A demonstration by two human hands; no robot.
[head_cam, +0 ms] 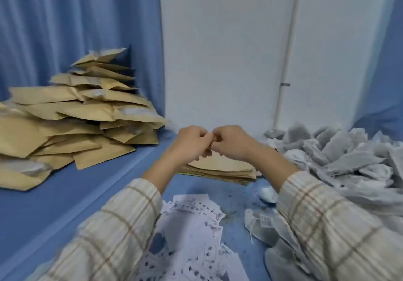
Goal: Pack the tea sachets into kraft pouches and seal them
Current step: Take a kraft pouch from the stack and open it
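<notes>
My left hand [192, 141] and my right hand [231, 142] meet at the table's middle, knuckles touching and fingers curled shut. They pinch the upper edge of a kraft pouch [214, 157] that arches up from a flat stack of empty kraft pouches [220, 171] just beneath; my fingers hide most of the pinched edge. A heap of grey-white tea sachets [349, 158] fills the right side. A tall pile of filled kraft pouches [72, 117] lies at the left against the curtain.
The blue table [76, 193] carries scattered white printed paper tags [196, 226] near me between my sleeves. A loose sachet with a tag [259, 221] lies by my right forearm. A white wall [218, 51] and blue curtains stand behind.
</notes>
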